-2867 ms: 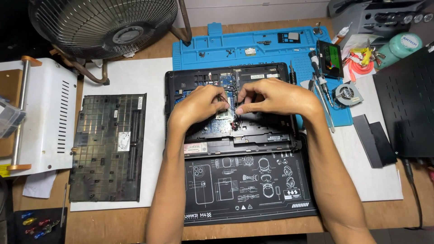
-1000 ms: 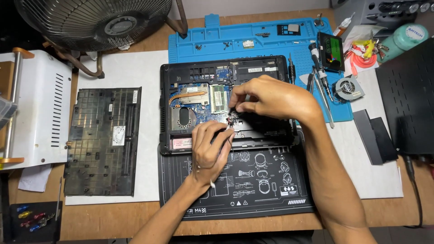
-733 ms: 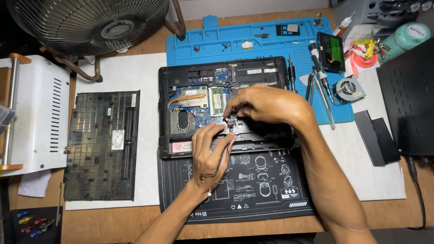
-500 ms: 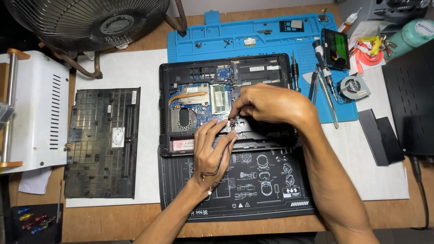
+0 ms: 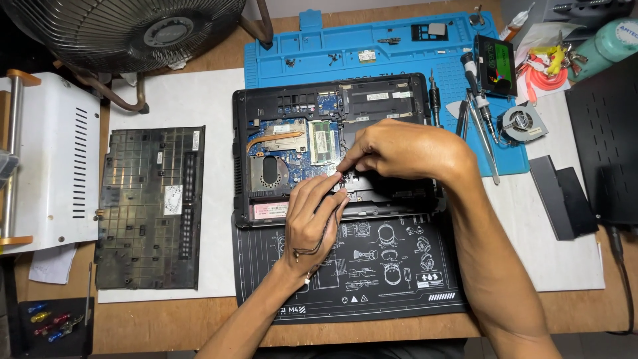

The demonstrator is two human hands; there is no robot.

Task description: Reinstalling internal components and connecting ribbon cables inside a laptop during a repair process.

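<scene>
An open laptop base (image 5: 279, 106) with its board, copper heat pipe and memory stick exposed lies on a black work mat (image 5: 392, 266). My right hand (image 5: 405, 149) reaches in from the right and pinches a small red-and-black connector (image 5: 341, 177) at the middle of the base. My left hand (image 5: 316, 216) comes up from below, its fingertips touching the same spot. A thin black cable (image 5: 307, 250) runs along the left hand's fingers toward the connector. The connector's seat is hidden by my fingers.
The removed bottom cover (image 5: 149, 206) lies to the left on a white sheet. A blue repair mat (image 5: 372, 46) behind holds screws, screwdrivers (image 5: 482, 126), a small fan (image 5: 523, 123) and a drive (image 5: 495, 66). A standing fan (image 5: 133, 26) and a white box (image 5: 50, 159) are at the left.
My left hand has dropped from the middle of the board to the laptop's near edge. Over the last second both hands stay at the connector with only small finger movements.
</scene>
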